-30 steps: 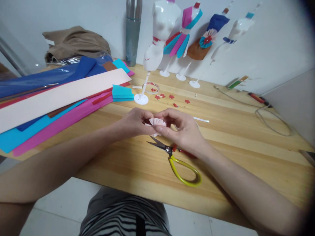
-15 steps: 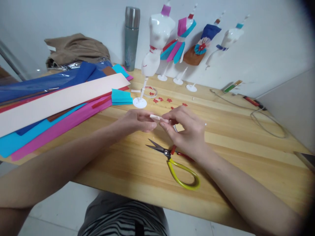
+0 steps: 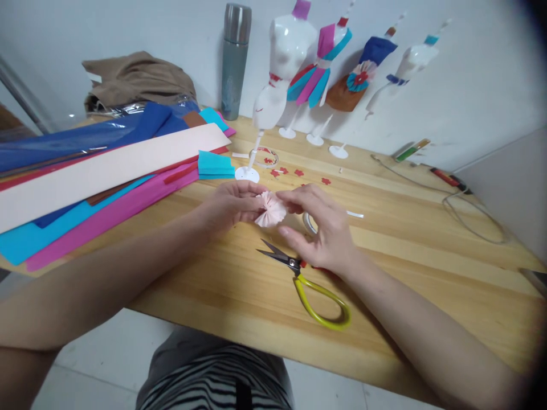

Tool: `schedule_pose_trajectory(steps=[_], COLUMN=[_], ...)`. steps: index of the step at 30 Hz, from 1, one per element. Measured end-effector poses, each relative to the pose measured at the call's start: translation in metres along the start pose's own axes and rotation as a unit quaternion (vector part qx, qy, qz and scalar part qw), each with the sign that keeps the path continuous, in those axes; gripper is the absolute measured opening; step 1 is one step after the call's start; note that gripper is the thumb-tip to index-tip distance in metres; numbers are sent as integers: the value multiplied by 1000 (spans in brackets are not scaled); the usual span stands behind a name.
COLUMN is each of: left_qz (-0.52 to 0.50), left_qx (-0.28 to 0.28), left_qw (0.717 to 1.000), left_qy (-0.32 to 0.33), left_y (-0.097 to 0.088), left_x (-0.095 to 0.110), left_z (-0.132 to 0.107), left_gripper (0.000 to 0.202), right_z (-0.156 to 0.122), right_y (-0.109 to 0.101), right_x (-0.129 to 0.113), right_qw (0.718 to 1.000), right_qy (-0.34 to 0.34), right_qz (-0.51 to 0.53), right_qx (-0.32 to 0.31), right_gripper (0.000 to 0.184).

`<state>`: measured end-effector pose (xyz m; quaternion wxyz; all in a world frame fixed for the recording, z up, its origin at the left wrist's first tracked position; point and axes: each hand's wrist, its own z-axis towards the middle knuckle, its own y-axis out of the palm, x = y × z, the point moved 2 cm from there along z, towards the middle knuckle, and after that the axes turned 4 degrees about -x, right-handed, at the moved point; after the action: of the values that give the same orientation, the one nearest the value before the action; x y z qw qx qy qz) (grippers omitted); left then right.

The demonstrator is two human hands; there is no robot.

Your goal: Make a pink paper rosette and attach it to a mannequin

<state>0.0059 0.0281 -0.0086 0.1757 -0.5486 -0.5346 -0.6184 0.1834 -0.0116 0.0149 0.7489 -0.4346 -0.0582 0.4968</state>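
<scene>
A pale pink pleated paper rosette (image 3: 272, 209) is pinched at its left edge by my left hand (image 3: 237, 202), its folds facing up. Close against its right side, my right hand (image 3: 327, 228) has thumb and fingers apart; whether a fingertip touches the rosette I cannot tell. Scissors with yellow and red handles (image 3: 322, 304) lie on the table below, blades parted, partly covered by my right hand. Behind that hand shows part of a white ring like a tape roll (image 3: 309, 223). Small red paper flowers (image 3: 298, 172) are scattered beyond my hands.
A bare white mannequin (image 3: 267, 105) stands behind my hands, with dressed ones (image 3: 363, 80) further back. Layered coloured paper sheets (image 3: 111, 159) fill the left side. A flask (image 3: 235, 68) stands by the wall. A cable (image 3: 461, 219) lies on the right.
The folded pale pink paper has opened out into a round rosette. My right hand has let go of it and spread its fingers. The camera view has shifted slightly.
</scene>
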Motion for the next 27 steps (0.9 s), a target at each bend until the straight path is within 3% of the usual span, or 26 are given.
schedule_pose_trajectory(steps=[3,6,9,12,18,23,27], left_qz=[30,81,132,178,215,202,197], left_qx=[25,35,14,1,16,-3,19], left_qw=[999,994,986,977,968,974,976], left_qy=[17,59,103,121,125,103,89], left_y=[1,2,4,6,5,5,4], left_x=[2,2,1,1,-1,-1,3], left_z=[0,0,-1,-2,-1,0,-1], left_gripper=[19,29,41,49,45,21,19], right_z=[-1,-3,-3,-2,-3,-2,-2], right_y=[-2,1,10,17,22,22,22], right_x=[4,9,10,8,11,8,8], right_qw=[998,980,932,888,857,849,851], right_qy=[59,164,268,324,377,383,376], right_qz=[19,109,243,326,352,364,367], right_qx=[23,17,-2,-20,-13,-4,18], right_gripper=[31,30,26,21,25,29,27])
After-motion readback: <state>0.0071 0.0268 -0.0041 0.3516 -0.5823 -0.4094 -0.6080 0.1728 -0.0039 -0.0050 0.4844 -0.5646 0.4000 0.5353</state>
